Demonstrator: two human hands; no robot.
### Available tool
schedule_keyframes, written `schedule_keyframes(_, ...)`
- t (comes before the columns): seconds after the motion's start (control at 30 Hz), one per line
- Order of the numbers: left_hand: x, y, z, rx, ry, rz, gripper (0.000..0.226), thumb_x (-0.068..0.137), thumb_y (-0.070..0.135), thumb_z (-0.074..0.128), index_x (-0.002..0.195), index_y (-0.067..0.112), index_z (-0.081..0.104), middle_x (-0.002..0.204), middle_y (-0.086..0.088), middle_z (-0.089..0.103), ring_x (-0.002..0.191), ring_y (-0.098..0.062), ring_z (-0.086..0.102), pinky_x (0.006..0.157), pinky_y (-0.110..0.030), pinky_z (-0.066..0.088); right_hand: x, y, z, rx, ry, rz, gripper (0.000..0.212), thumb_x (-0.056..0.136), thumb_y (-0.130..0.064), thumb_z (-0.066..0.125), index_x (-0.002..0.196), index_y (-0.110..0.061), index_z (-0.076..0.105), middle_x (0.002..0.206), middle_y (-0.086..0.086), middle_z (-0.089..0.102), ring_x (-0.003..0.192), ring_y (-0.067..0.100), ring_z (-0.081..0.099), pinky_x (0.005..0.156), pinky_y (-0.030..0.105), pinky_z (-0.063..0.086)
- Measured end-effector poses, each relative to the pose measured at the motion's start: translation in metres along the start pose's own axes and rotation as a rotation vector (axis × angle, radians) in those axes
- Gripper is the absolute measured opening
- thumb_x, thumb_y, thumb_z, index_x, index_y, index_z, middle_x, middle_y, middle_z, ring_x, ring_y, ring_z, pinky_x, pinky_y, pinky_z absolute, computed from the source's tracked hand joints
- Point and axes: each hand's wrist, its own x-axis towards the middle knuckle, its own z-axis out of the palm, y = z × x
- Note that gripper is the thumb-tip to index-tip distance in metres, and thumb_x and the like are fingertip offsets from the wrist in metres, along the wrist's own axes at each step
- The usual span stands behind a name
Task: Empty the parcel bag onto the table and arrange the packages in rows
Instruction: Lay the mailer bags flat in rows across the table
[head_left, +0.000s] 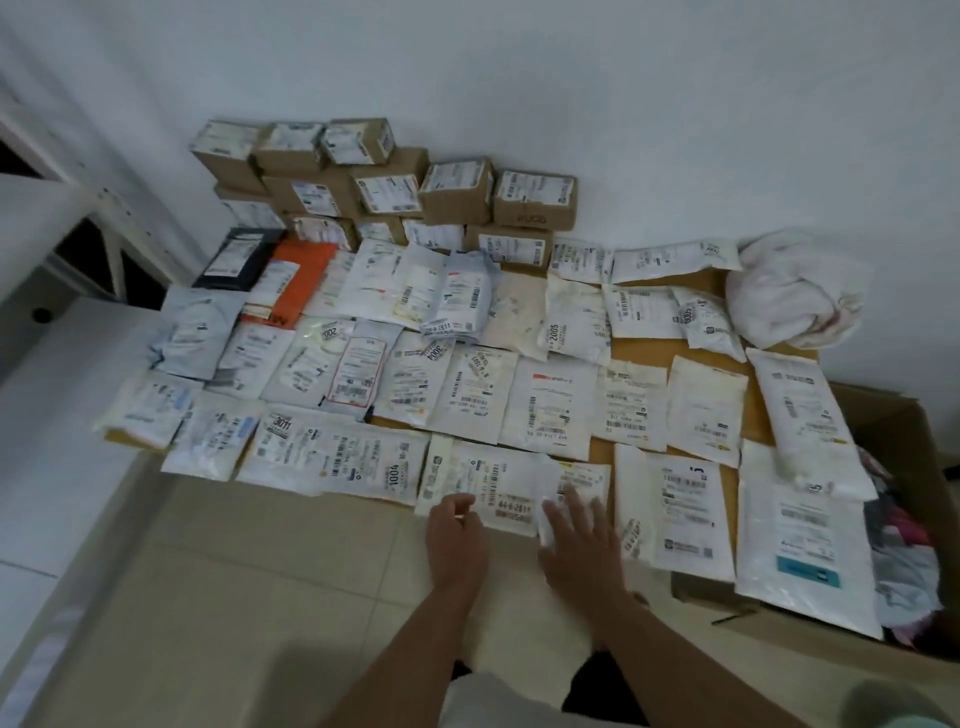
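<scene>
Left hand fingers curled, pinching near-left edge of white labelled mailer. Right hand flat, fingers spread straight, pressing mailer's right end. Mailer in nearest row on brown table; cardboard boxes stacked far against wall.

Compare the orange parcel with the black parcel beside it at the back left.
The orange parcel is bright orange; the black parcel is dark. The orange one has a white-labelled packet overlapping it; the black one carries its own label on top. Both lie flat in front of the stacked cardboard boxes.
</scene>
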Motion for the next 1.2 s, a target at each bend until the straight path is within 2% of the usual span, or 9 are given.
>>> schedule_keyframes(0.13, 0.019, 0.003, -0.037, -0.040, -0.046, -0.034, 0.026, 0.092, 0.005, 0.047, 0.110, 0.016, 0.063, 0.114, -0.001, 0.061, 0.098, -0.014, 0.054, 0.087, -0.030, 0.047, 0.001, -0.013, -0.001, -0.030, 0.004, 0.098, 0.057, 0.070, -0.036, 0.064, 0.124, -0.019, 0.055, 0.142, 0.014, 0.052, 0.124, 0.053, 0.048, 0.088, 0.070, 0.046)
schedule_keyframes(0.23, 0.027, 0.008, -0.053, -0.062, -0.078, -0.052, 0.027, 0.092, 0.004, 0.045, 0.111, 0.015, 0.061, 0.118, -0.002, 0.058, 0.096, -0.013, 0.053, 0.076, -0.021, 0.044, -0.001, -0.040, -0.014, -0.034, 0.030, 0.040, 0.060, 0.073, -0.041, 0.054, 0.130, -0.020, 0.052, 0.146, 0.012, 0.049, 0.130, 0.050, 0.044, 0.093, 0.067, 0.044)
schedule_keyframes(0.37, 0.040, 0.009, -0.073, -0.045, -0.034, -0.089, 0.026, 0.090, 0.008, 0.049, 0.111, 0.016, 0.063, 0.118, -0.004, 0.063, 0.100, -0.017, 0.058, 0.081, -0.028, 0.048, 0.010, -0.089, -0.013, -0.003, -0.093, -0.080, 0.070, 0.089, -0.044, 0.052, 0.153, -0.032, 0.027, 0.164, -0.004, 0.006, 0.151, 0.033, 0.002, 0.118, 0.055, 0.015)
schedule_keyframes(0.47, 0.049, -0.002, -0.105, 0.022, -0.007, -0.115, 0.029, 0.089, 0.011, 0.053, 0.117, 0.014, 0.062, 0.117, -0.001, 0.064, 0.096, -0.016, 0.059, 0.077, -0.029, 0.051, 0.022, -0.113, -0.007, -0.026, -0.243, -0.167, 0.073, 0.094, -0.049, 0.043, 0.156, -0.036, 0.006, 0.163, -0.007, -0.015, 0.150, 0.029, -0.013, 0.119, 0.053, 0.002)
schedule_keyframes(0.63, 0.067, -0.017, -0.139, 0.209, 0.011, -0.078, 0.038, 0.092, 0.012, 0.052, 0.131, 0.010, 0.056, 0.133, -0.012, 0.054, 0.110, -0.026, 0.056, 0.090, -0.037, 0.047, 0.018, -0.104, -0.005, -0.038, -0.313, -0.073, 0.069, 0.094, -0.046, 0.042, 0.155, -0.033, 0.013, 0.164, 0.000, -0.010, 0.150, 0.031, -0.011, 0.120, 0.055, 0.000)
schedule_keyframes(0.77, 0.089, -0.020, -0.147, 0.270, -0.013, -0.071, 0.041, 0.093, 0.017, 0.054, 0.133, 0.012, 0.053, 0.137, -0.013, 0.049, 0.110, -0.026, 0.055, 0.083, -0.034, 0.045, 0.019, -0.119, -0.012, -0.007, -0.261, -0.067, 0.068, 0.094, -0.045, 0.042, 0.154, -0.028, 0.015, 0.164, 0.002, -0.007, 0.150, 0.032, -0.010, 0.118, 0.056, 0.001)
schedule_keyframes(1.03, 0.142, -0.012, -0.157, 0.416, -0.058, -0.115, 0.061, 0.092, 0.027, 0.054, 0.149, 0.015, 0.034, 0.152, -0.014, 0.032, 0.135, -0.036, 0.036, 0.108, -0.047, 0.036, 0.045, -0.159, -0.006, -0.105, -0.298, -0.164, 0.073, 0.093, -0.053, 0.043, 0.154, -0.039, 0.007, 0.163, -0.003, -0.019, 0.146, 0.041, -0.019, 0.115, 0.062, 0.000)
schedule_keyframes(1.1, 0.157, -0.014, -0.158, 0.424, -0.084, -0.151, 0.062, 0.093, 0.029, 0.054, 0.149, 0.014, 0.032, 0.150, -0.015, 0.033, 0.133, -0.037, 0.036, 0.109, -0.047, 0.035, 0.047, -0.163, -0.005, -0.173, -0.317, -0.159, 0.073, 0.087, -0.057, 0.039, 0.153, -0.036, 0.015, 0.163, 0.000, -0.012, 0.148, 0.043, -0.008, 0.113, 0.066, 0.009)
schedule_keyframes(1.2, 0.173, -0.019, -0.160, 0.404, -0.166, -0.186, 0.060, 0.091, 0.030, 0.055, 0.145, 0.011, 0.035, 0.143, -0.016, 0.039, 0.127, -0.035, 0.041, 0.106, -0.044, 0.039, 0.046, -0.164, 0.005, -0.155, -0.261, -0.051, 0.070, 0.070, -0.062, 0.042, 0.133, -0.031, 0.046, 0.148, 0.007, 0.047, 0.126, 0.047, 0.051, 0.085, 0.068, 0.048)
